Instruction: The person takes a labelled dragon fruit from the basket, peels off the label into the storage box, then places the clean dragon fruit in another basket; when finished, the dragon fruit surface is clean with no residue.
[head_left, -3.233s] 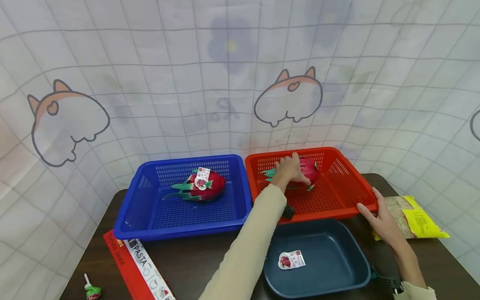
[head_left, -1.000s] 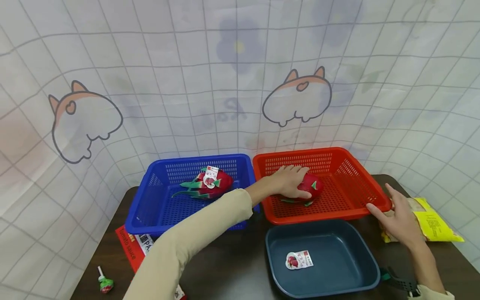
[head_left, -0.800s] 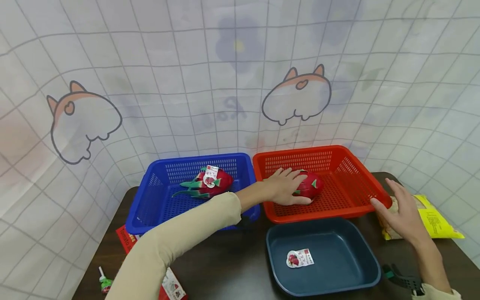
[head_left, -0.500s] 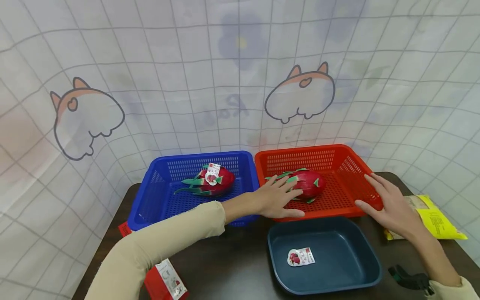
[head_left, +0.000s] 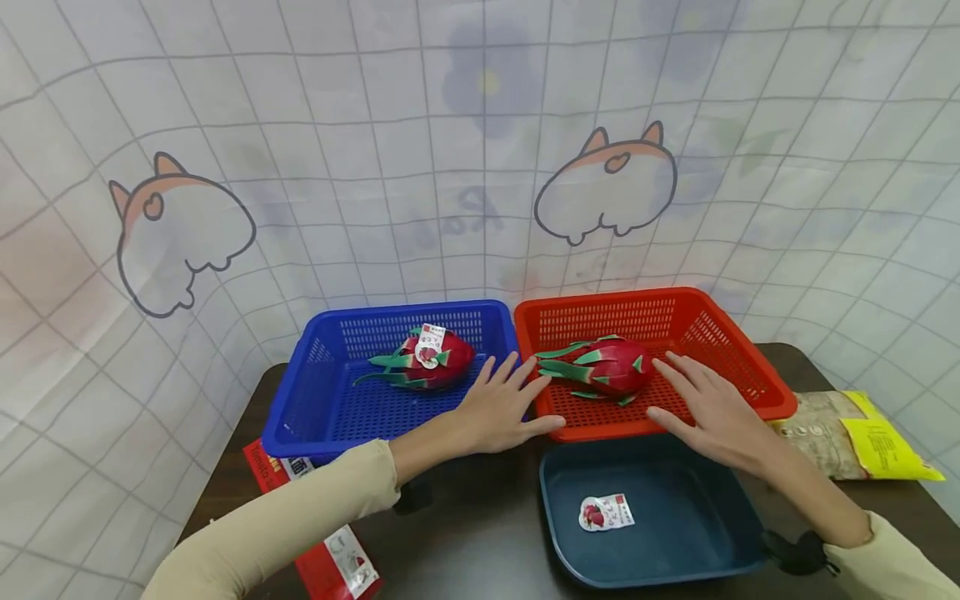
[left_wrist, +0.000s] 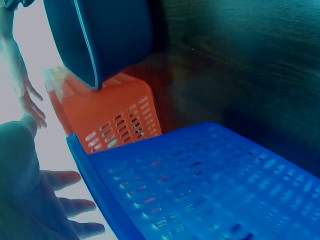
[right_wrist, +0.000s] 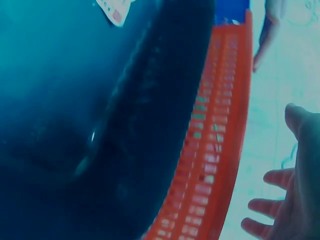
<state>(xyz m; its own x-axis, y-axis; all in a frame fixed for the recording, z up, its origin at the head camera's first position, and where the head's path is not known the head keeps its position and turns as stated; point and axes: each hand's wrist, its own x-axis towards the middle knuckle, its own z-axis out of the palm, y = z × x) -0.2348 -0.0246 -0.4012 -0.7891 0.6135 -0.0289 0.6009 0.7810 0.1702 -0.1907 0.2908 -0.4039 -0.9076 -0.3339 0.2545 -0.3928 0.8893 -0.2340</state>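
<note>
My left hand (head_left: 498,408) hovers with spread fingers over the front corners where the blue basket (head_left: 300,417) and the red basket (head_left: 720,333) meet. Above the red basket's front rim is my right hand (head_left: 712,412), fingers extended and holding nothing. Between the hands a pink dragon fruit (head_left: 618,367) lies in the red basket, green leaves pointing left. A second dragon fruit (head_left: 457,358), bearing a white tag (head_left: 430,346), lies in the blue basket. Both wrist views show relaxed, empty fingers beside the basket rims.
In front of the red basket stands a dark blue tray (head_left: 675,533) with a loose dragon fruit tag (head_left: 606,512) in it. A yellow bag (head_left: 885,446) lies at the right. A red pasta box (head_left: 341,567) is partly under my left sleeve. A patterned curtain (head_left: 375,167) hangs behind.
My left hand has let go of the dragon fruit in the red basket and drawn back to the left. My right hand has left that basket's right corner and moved left over its front rim.
</note>
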